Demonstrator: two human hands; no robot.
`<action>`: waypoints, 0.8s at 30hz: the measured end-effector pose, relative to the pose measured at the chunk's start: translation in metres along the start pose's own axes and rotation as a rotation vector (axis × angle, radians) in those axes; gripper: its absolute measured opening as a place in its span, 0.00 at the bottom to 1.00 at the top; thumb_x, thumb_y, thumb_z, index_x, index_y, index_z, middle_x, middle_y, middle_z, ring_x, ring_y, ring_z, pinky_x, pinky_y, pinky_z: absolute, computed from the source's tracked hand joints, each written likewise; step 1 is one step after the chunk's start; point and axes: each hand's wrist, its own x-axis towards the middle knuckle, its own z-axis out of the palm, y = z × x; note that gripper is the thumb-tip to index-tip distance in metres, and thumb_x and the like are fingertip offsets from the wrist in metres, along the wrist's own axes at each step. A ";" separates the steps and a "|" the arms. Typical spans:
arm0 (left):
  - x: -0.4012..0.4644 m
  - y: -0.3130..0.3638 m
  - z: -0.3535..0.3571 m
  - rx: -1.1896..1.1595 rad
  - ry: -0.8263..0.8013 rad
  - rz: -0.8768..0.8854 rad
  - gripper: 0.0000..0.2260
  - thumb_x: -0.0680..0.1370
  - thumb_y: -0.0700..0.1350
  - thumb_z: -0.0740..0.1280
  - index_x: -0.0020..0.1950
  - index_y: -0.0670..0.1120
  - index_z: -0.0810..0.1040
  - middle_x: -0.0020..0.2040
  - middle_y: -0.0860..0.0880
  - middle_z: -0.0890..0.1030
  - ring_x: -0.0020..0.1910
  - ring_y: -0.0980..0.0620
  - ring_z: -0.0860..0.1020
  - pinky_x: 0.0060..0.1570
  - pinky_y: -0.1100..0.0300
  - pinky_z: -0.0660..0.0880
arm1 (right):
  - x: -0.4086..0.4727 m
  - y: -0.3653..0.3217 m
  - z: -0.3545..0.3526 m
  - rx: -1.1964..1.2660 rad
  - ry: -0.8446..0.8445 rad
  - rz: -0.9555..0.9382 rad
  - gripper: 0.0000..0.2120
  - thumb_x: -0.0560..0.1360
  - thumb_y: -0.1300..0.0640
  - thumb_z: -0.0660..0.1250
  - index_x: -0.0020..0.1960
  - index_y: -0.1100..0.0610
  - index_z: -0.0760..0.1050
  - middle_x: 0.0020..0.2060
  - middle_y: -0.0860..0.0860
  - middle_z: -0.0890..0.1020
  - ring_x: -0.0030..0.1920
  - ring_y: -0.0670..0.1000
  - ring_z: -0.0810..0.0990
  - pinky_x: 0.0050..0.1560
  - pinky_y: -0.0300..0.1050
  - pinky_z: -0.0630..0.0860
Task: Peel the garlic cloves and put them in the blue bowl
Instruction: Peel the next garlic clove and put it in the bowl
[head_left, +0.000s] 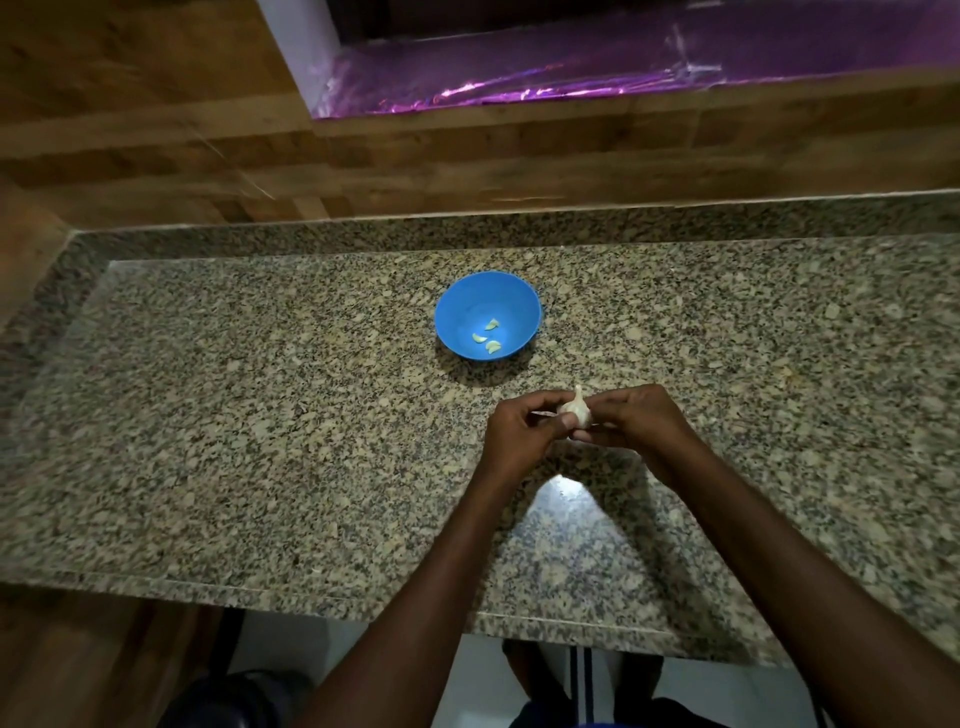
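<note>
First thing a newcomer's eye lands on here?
The blue bowl, bright against the speckled granite counter, sits mid-counter with three peeled cloves inside. Just in front of it, the left hand and right hand grip a garlic bulb between them.
</note>
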 end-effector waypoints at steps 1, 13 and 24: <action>0.000 0.000 0.001 0.010 0.011 -0.006 0.12 0.74 0.36 0.75 0.56 0.46 0.85 0.54 0.49 0.86 0.54 0.48 0.84 0.56 0.44 0.81 | 0.003 0.002 0.001 0.002 0.031 0.011 0.04 0.73 0.72 0.70 0.46 0.72 0.82 0.43 0.69 0.84 0.43 0.64 0.86 0.43 0.46 0.85; 0.000 -0.003 0.006 -0.056 0.027 -0.126 0.12 0.75 0.37 0.74 0.59 0.40 0.84 0.54 0.42 0.85 0.55 0.44 0.84 0.59 0.45 0.80 | 0.021 0.009 0.003 0.046 0.122 0.095 0.04 0.70 0.74 0.71 0.44 0.76 0.79 0.38 0.67 0.84 0.35 0.58 0.86 0.34 0.43 0.83; 0.001 -0.009 0.010 -0.231 0.033 -0.244 0.11 0.77 0.33 0.70 0.58 0.42 0.82 0.49 0.47 0.85 0.43 0.51 0.83 0.44 0.59 0.82 | 0.024 0.016 -0.007 0.191 0.134 0.167 0.13 0.73 0.81 0.58 0.38 0.69 0.76 0.41 0.63 0.83 0.41 0.59 0.85 0.36 0.43 0.84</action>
